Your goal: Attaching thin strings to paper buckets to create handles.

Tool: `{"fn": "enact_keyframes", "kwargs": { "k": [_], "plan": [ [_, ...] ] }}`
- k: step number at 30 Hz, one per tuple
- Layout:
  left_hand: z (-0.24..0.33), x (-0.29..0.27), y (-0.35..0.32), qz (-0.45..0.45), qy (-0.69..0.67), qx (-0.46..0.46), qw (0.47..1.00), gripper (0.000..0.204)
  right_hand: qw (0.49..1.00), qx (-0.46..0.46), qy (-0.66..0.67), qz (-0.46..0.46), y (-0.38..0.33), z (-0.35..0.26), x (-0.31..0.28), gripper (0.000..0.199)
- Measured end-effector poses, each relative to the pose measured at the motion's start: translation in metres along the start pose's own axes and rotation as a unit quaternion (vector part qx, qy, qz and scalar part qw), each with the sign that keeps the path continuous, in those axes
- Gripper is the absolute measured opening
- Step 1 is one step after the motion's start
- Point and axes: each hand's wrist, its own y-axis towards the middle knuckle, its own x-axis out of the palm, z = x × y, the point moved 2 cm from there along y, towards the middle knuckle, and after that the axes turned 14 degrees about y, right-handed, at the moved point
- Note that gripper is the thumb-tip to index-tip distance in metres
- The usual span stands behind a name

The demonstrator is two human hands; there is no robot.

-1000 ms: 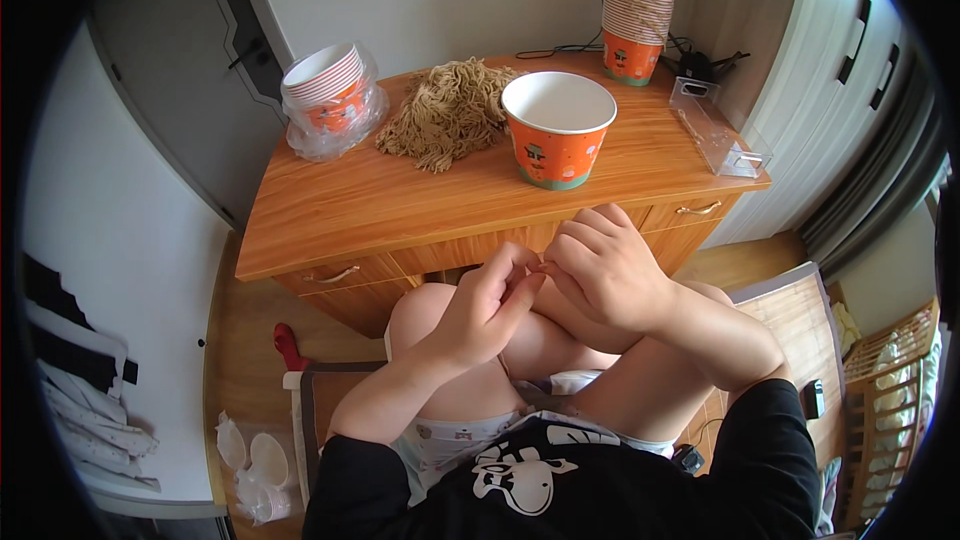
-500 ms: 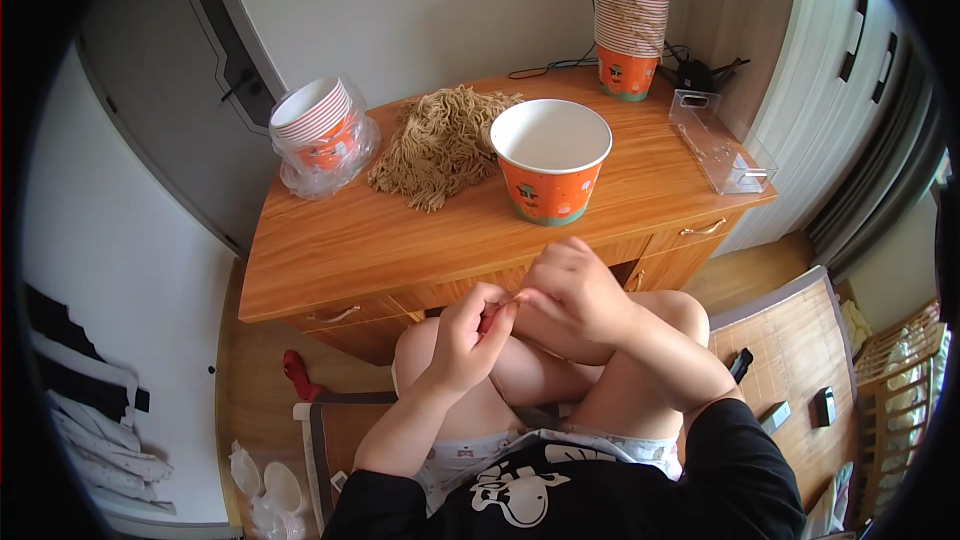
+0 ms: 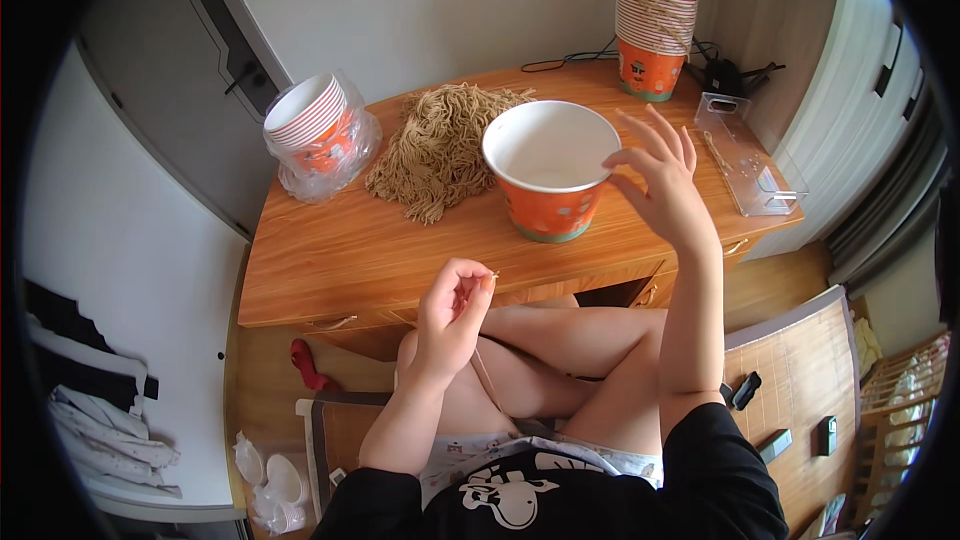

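My left hand point(image 3: 455, 315) is closed over my lap, in front of the desk edge. A small tan end of cord point(image 3: 496, 274) pokes out between its thumb and forefinger, and a thin tan strand hangs below the hand along my thigh. My right hand point(image 3: 662, 180) is raised at the right rim of an orange paper bucket point(image 3: 550, 208) with a white inside. Its fingers are spread, thumb and forefinger beside the rim; whether they touch it I cannot tell. Left of the bucket lies a tangled heap of tan cords point(image 3: 440, 150).
Several nested buckets in clear plastic point(image 3: 325, 145) stand at the desk's left. A tall stack of buckets point(image 3: 655, 20) rises at the back right, near a black device point(image 3: 725, 75) with cables. A clear acrylic tray point(image 3: 750, 165) lies along the right edge of the wooden desk point(image 3: 330, 270).
My hands were together over my lap and have parted. The right hand has moved up and right to the bucket's rim, its fingers spreading. My left hand has shifted slightly left, still pinching.
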Motion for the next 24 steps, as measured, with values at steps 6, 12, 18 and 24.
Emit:
{"fn": "enact_keyframes", "kwargs": {
  "k": [6, 12, 18, 24],
  "plan": [
    [-0.005, 0.010, 0.011, 0.020, -0.007, -0.006, 1.000, 0.002, 0.993, -0.057, 0.105, -0.012, -0.002, -0.056, 0.030, 0.014],
    [-0.013, 0.009, 0.020, 0.066, 0.081, 0.019, 0.994, 0.004, 0.984, -0.033, 0.172, 0.013, -0.014, -0.060, 0.034, 0.039],
    [-0.016, 0.002, 0.031, 0.101, 0.108, 0.021, 0.989, 0.005, 0.984, -0.042, 0.165, 0.045, -0.018, -0.052, 0.051, 0.028],
    [0.000, 0.014, 0.023, 0.083, 0.148, 0.026, 0.985, 0.008, 0.975, -0.088, 0.179, 0.099, -0.025, -0.062, 0.056, 0.024]
  ]
}}
